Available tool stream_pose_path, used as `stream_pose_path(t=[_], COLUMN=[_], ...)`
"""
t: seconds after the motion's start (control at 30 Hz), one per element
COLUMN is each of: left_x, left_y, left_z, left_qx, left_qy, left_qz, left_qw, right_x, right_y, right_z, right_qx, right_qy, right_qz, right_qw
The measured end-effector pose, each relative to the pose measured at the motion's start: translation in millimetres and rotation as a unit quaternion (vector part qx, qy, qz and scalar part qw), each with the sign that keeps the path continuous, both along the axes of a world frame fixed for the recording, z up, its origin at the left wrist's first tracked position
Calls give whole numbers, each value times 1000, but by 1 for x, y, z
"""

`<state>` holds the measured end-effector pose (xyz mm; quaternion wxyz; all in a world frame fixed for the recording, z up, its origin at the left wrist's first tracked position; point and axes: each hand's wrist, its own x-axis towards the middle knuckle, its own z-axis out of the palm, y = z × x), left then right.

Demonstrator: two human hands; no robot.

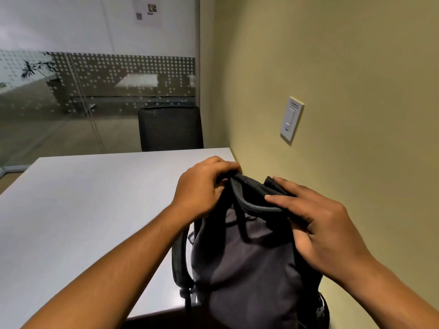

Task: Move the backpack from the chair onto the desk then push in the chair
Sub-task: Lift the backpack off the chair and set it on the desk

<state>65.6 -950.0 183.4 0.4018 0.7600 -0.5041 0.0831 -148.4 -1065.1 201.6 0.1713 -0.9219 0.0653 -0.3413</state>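
Note:
A dark grey backpack [247, 262] stands upright over the near right corner of the white desk [90, 210], close to the wall. My left hand [202, 186] is closed around the left end of its top edge. My right hand [316, 224] grips the right side of the top, fingers over the fabric. A black shoulder strap [180, 262] hangs down the bag's left side. The bag's bottom is out of view, so I cannot tell whether it rests on the desk. The chair it came from is not visible.
A black mesh chair [171, 128] sits at the desk's far side. The yellow-green wall [344, 67] runs along the right with a light switch [291, 118]. A dotted glass partition [95, 79] stands behind the desk.

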Motion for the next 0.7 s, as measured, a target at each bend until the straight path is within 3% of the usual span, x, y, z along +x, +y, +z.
stream_pose_path(t=[0.2,0.4,0.5,0.57,0.7], left_x=[72,110,121,121,112], left_y=[-62,-127,-151,-165,-195], left_z=[11,7,5,1,-17], left_qx=[26,114,100,103,82], left_qy=[-73,-216,-295,-280,-99], left_qz=[-34,-82,-21,41,92], left_qw=[996,966,950,954,987], right_x=[59,80,79,78,83], right_y=[-42,-81,-101,-109,-123], right_z=[-12,-35,-36,-39,-44], right_qx=[33,63,30,-5,-30], right_qy=[-23,50,101,139,166], right_qz=[-48,-124,-161,-192,-228], right_qw=[998,989,981,971,959])
